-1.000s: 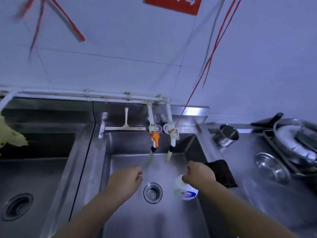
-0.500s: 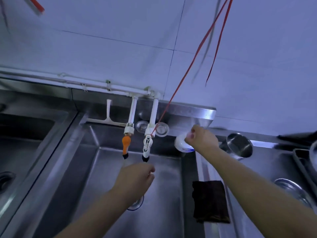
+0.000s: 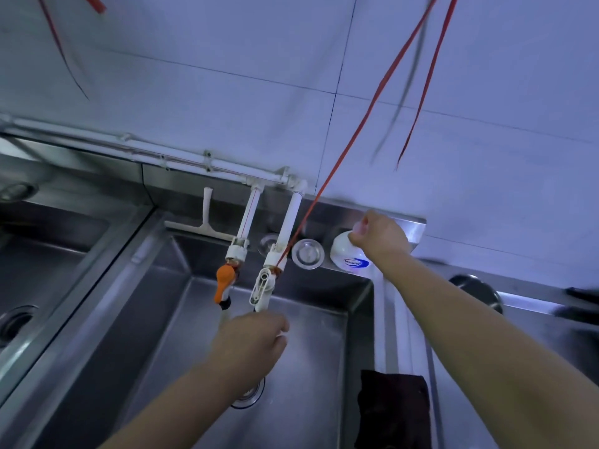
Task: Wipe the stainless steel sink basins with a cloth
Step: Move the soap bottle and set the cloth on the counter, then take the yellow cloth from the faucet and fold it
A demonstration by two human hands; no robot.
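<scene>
Since half a second ago, right hand point(image 3: 379, 236) has set the white bottle point(image 3: 348, 256) on the sink ledge point(image 3: 416, 225), gripping it; I see left hand point(image 3: 251, 341) curled loosely below the white tap point(image 3: 264, 288), holding nothing I can make out.

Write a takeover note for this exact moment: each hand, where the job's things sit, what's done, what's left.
Right hand grips the white bottle at the back ledge, beside a round strainer.
Left hand, fingers curled, is just under the white tap; whether it holds anything is unclear.
Dark cloth lies draped over the basin rim, untouched.
Done: no wiping visible.
Left: take the cloth, wipe the basins.
</scene>
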